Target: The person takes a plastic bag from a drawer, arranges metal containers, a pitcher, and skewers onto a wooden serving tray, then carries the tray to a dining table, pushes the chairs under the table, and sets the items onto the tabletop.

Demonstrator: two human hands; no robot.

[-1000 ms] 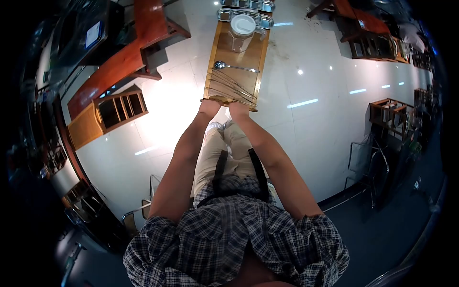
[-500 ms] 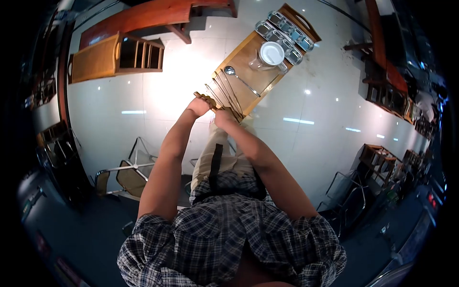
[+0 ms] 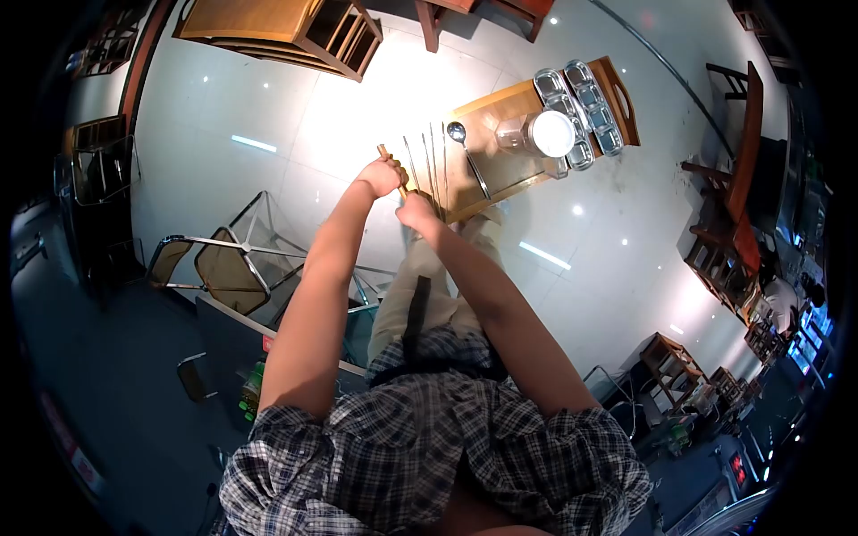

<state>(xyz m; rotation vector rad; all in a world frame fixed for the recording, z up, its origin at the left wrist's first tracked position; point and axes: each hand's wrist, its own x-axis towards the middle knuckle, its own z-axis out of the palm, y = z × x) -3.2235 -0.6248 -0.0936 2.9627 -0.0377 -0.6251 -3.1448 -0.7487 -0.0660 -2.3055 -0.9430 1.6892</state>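
Observation:
My left hand (image 3: 384,176) and my right hand (image 3: 417,213) are both closed around the near wooden handle of a serving cart (image 3: 490,109), the right hand closer to my body. Several long thin rods (image 3: 427,165) lie on the cart close to my hands; their exact kind is unclear. Beyond them rests a metal ladle (image 3: 471,161), its bowl pointing away from me. A clear plastic jar (image 3: 513,134) with a white lid (image 3: 553,134) is in the middle. Divided metal trays (image 3: 594,105) line the far end, below a raised wooden handle (image 3: 622,103).
Another wooden cart (image 3: 259,22) stands at the upper left, with a red-brown bench (image 3: 523,7) beside it. Metal-framed chairs (image 3: 234,268) are at my left. To the right are more benches (image 3: 749,170) and a wooden shelf unit (image 3: 670,366). Pale tiled floor surrounds the cart.
The cart has swung clockwise in view, its far end moving right and down. The surroundings have shifted, with the other cart now higher. Both hands keep their hold on the handle.

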